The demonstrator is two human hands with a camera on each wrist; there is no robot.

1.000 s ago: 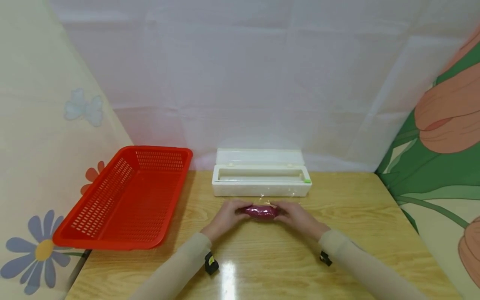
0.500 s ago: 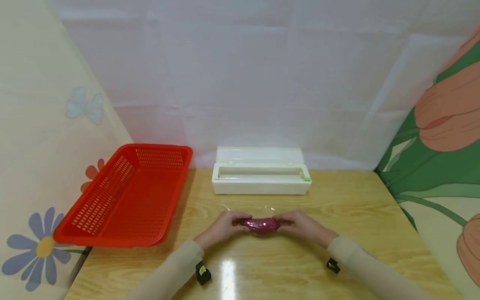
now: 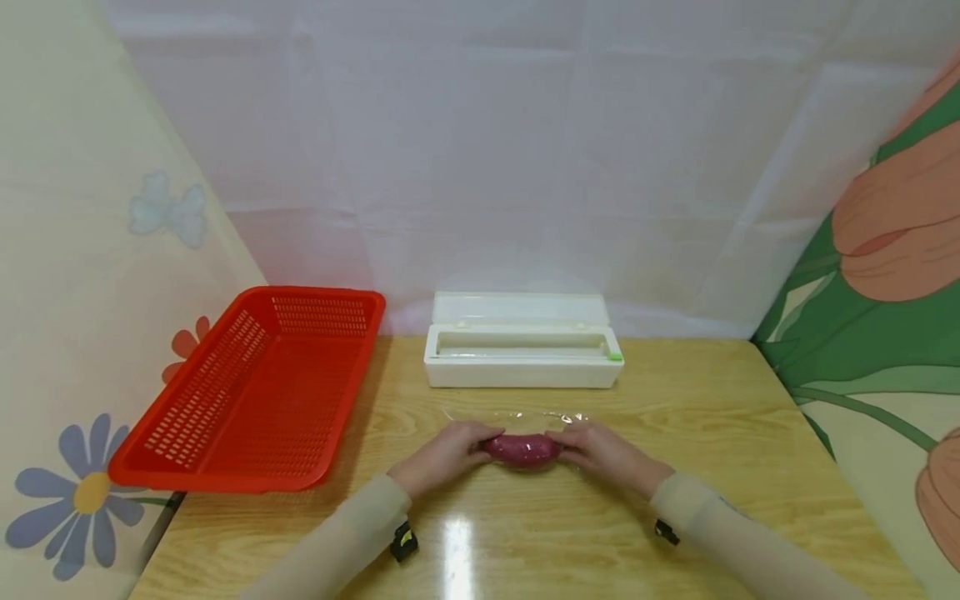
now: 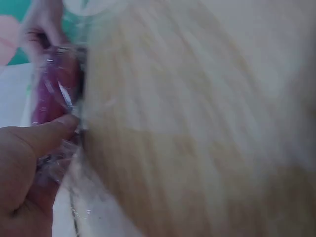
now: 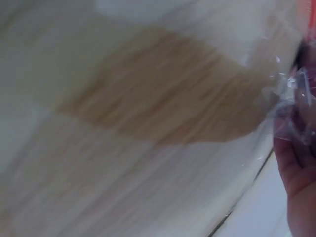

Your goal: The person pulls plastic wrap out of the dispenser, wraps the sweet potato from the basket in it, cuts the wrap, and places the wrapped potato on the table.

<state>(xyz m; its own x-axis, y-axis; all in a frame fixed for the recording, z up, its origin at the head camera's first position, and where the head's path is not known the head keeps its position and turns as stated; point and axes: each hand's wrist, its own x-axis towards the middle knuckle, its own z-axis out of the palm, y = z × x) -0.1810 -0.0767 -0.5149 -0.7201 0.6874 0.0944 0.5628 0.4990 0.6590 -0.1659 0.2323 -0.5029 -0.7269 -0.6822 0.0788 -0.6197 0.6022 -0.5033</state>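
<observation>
A purple-red sweet potato [image 3: 522,450] lies crosswise low over the table in the middle of the head view, covered in shiny clear plastic wrap [image 3: 566,418]. My left hand [image 3: 448,454] pinches its left end and the wrap there between thumb and fingers. At the other end, my right hand [image 3: 600,452] holds it the same way. In the left wrist view, the left thumb [image 4: 52,133] presses on the wrapped sweet potato [image 4: 57,86], and loose wrap [image 4: 94,202] hangs below. The right wrist view catches the right hand [image 5: 298,182] with crumpled wrap [image 5: 291,94] at its fingertips.
Behind the hands stands a long white wrap dispenser box [image 3: 522,375], its lid raised and a green cutter tab [image 3: 615,357] at the right. A red perforated basket [image 3: 322,400] sits at the left. White cloth [image 3: 480,167] backs the wooden table [image 3: 712,433].
Both hands have drawn the sweet potato back from the dispenser box, toward the body. Over the last half second they stay nearly in place, while the fingers shift slightly on its ends.
</observation>
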